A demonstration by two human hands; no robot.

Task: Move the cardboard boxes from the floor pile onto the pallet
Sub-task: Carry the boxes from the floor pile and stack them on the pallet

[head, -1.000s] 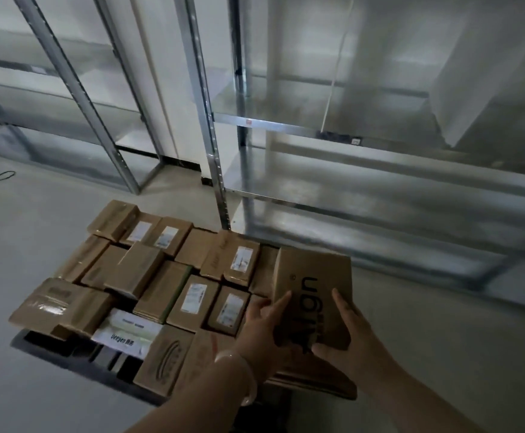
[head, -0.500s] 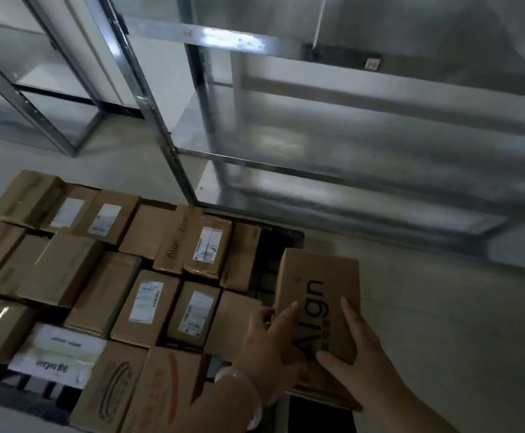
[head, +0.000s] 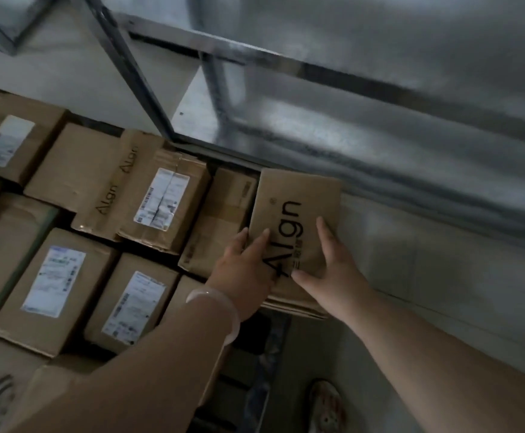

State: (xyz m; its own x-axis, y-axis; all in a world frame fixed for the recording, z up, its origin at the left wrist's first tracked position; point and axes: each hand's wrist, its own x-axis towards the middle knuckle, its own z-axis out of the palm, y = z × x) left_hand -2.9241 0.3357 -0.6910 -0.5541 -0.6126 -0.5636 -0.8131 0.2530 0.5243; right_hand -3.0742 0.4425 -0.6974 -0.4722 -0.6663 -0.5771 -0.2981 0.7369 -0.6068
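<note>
A flat cardboard box printed "Algn" [head: 298, 201] lies at the right end of the stacked boxes, on top of another flat carton [head: 289, 303]. My left hand [head: 245, 270] rests with straight fingers on its near left edge. On the near top face, my right hand [head: 333, 264] lies flat with the thumb spread. Several brown boxes with white labels [head: 158, 204] fill the black pallet [head: 261, 382] to the left, packed tight.
A metal shelving rack [head: 317, 67] stands right behind the pallet, with its upright post [head: 136, 76] close to the boxes. Pale floor [head: 442, 292] lies to the right. A shoe [head: 327, 407] stands by the pallet's near right corner.
The view has moved closer and tilted down. Both hands carried the "Algn" box forward and lowered it flat against the neighbouring boxes at the pallet's right end.
</note>
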